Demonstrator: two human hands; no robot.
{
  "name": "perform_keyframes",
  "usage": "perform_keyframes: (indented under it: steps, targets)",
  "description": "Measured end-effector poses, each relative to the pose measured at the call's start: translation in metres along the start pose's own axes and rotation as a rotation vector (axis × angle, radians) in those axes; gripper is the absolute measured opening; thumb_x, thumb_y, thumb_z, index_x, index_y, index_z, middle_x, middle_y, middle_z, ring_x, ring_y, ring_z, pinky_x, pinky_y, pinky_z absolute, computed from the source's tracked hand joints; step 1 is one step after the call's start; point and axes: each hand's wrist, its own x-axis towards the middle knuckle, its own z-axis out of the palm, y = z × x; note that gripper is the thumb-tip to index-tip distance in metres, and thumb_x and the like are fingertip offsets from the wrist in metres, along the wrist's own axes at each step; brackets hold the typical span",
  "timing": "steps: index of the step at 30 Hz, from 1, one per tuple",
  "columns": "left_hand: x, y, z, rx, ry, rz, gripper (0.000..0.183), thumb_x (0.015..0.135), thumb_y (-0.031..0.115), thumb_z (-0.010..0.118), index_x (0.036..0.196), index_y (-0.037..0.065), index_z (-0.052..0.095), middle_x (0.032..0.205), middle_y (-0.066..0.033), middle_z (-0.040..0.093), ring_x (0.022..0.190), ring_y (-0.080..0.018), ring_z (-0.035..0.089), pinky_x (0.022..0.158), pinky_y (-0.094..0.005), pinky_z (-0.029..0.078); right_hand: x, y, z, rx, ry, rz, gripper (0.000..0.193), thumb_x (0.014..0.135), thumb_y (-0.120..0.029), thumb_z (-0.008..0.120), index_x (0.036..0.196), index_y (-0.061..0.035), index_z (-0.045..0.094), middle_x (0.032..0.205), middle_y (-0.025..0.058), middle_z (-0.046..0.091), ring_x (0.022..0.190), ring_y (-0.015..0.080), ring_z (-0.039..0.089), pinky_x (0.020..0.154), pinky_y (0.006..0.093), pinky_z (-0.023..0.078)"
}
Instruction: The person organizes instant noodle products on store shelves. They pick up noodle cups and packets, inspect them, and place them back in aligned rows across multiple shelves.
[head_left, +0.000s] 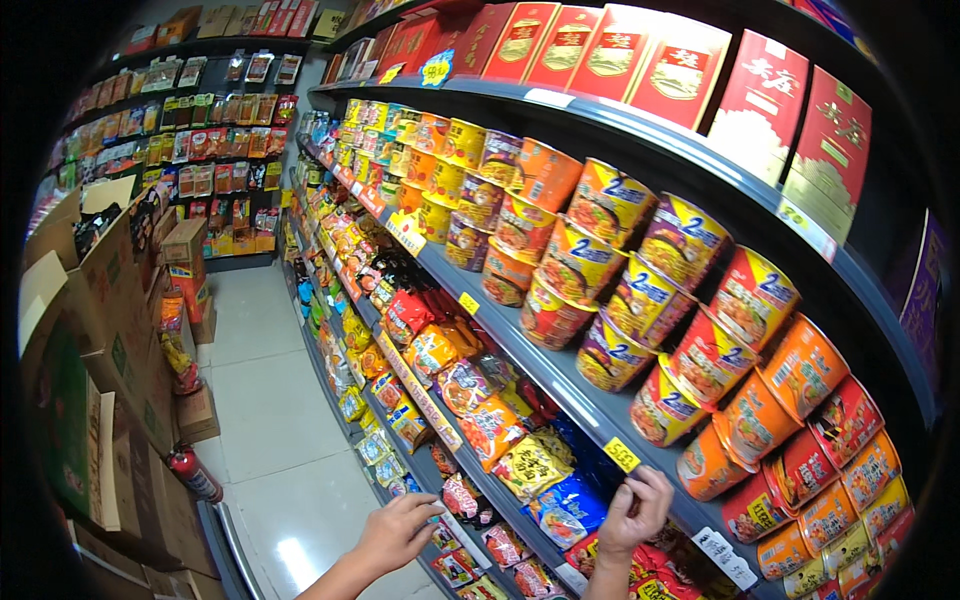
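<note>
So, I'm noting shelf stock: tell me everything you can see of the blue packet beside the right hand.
The blue packet is a glossy, crinkled pouch, apparently plastic film, with a food picture and pale lettering on its front. No tear shows. It lies slanted on the shelf below the noodle cups, beside a yellow packet. The right hand is just to its right; whether they touch is unclear.

Bright light fell from above, leaving white glare on the floor (270,410) and a pale sheen on the boxes (685,75). Shadow darkened the space beneath the upper shelf (665,138). The left hand (400,530) and right hand (637,512) were well lit. Fisheye distortion bowed the upper shelf; distant packets (205,180) looked soft.
</note>
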Motion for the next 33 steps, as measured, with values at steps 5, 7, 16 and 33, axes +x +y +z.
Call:
perform_keyframes:
  steps: [5, 7, 16, 33]
  targets:
    - [-0.024, -0.041, -0.045, -0.038, 0.074, -0.188, 0.020, 0.087, 0.016, 0.069, 0.106, 0.011, 0.072, 0.110, -0.0083, 0.069, 0.102, -0.0298, 0.066, 0.084, -0.0394, 0.055, 0.006, -0.038, 0.082, 0.116, -0.095, -0.001, 0.016, 0.085, -0.018, 0.066, 0.080, -0.0048, 0.060, 0.103, 0.0154, 0.067, 0.099, 0.0366, 0.062, 0.096, 0.0518, 0.046]
    - [-0.027, -0.060, -0.056, -0.028, 0.059, -0.231, 0.021, 0.086, 0.014, 0.070, 0.106, 0.009, 0.072, 0.110, -0.0105, 0.070, 0.101, -0.0302, 0.067, 0.080, -0.0387, 0.057, 0.006, -0.046, 0.114, 0.167, -0.107, 0.027, 0.019, 0.085, -0.020, 0.066, 0.077, -0.0045, 0.058, 0.103, 0.0159, 0.067, 0.099, 0.0371, 0.062, 0.096, 0.0521, 0.046]
    - [0.002, -0.162, -0.090, -0.003, 0.090, -0.345, 0.021, 0.084, 0.010, 0.072, 0.105, 0.008, 0.073, 0.109, -0.0125, 0.070, 0.097, -0.0297, 0.069, 0.072, -0.0367, 0.061, 0.010, -0.068, 0.267, 0.264, -0.136, 0.005, 0.018, 0.086, -0.018, 0.068, 0.080, -0.0032, 0.059, 0.102, 0.0166, 0.067, 0.097, 0.0371, 0.063, 0.090, 0.0483, 0.049]
    - [0.129, -0.333, -0.175, -0.155, -0.057, -0.402, 0.021, 0.084, 0.007, 0.072, 0.105, 0.007, 0.074, 0.110, -0.0112, 0.070, 0.091, -0.0247, 0.070, 0.069, -0.0325, 0.059, 0.151, -0.097, 0.468, 0.083, 0.072, -0.148, 0.009, 0.083, -0.008, 0.067, 0.089, -0.0028, 0.064, 0.102, 0.0151, 0.067, 0.098, 0.0348, 0.064, 0.087, 0.0446, 0.050]
